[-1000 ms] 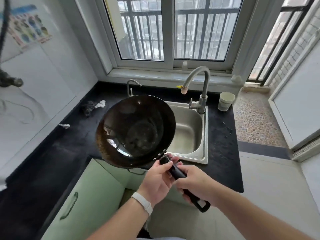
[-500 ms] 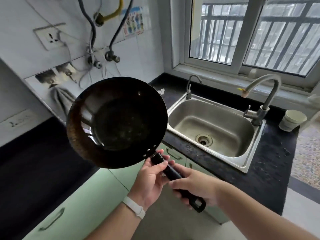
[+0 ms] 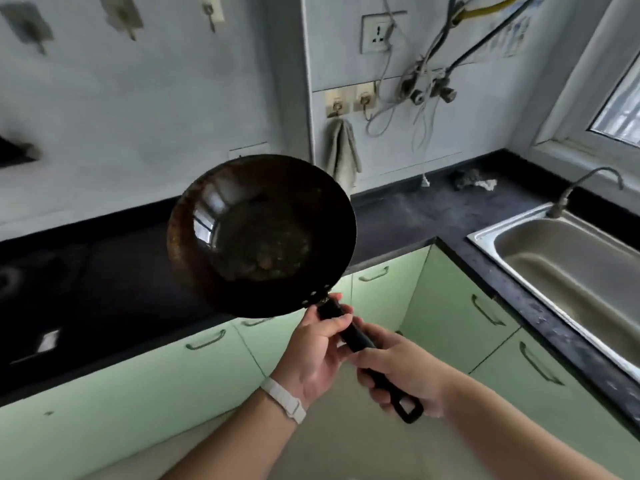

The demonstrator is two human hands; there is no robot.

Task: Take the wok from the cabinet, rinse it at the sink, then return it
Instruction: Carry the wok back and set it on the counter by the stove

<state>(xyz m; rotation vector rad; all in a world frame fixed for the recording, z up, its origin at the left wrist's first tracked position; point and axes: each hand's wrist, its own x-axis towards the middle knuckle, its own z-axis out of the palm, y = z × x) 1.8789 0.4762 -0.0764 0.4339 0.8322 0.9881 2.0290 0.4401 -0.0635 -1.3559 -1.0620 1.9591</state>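
Note:
A dark, round wok [image 3: 261, 233] with a black handle is held up in the air, its inside facing me, in front of the black counter. My left hand [image 3: 320, 351], with a white wristband, grips the handle close to the bowl. My right hand [image 3: 403, 372] grips the handle further back, near its looped end. The steel sink [image 3: 568, 268] lies to the right, apart from the wok. Pale green cabinet doors [image 3: 453, 306] run under the counter, all closed as far as I see.
A black countertop [image 3: 408, 216] runs along an L-shaped corner. A small tap [image 3: 581, 188] stands behind the sink. A grey towel [image 3: 343, 150] hangs from wall hooks. Cables and a socket [image 3: 377, 32] are on the wall. A crumpled rag [image 3: 472, 180] lies on the counter.
My view has swung left, away from the window and sink toward the corner wall and cabinets. The wok has moved left off the sink, still held in both hands.

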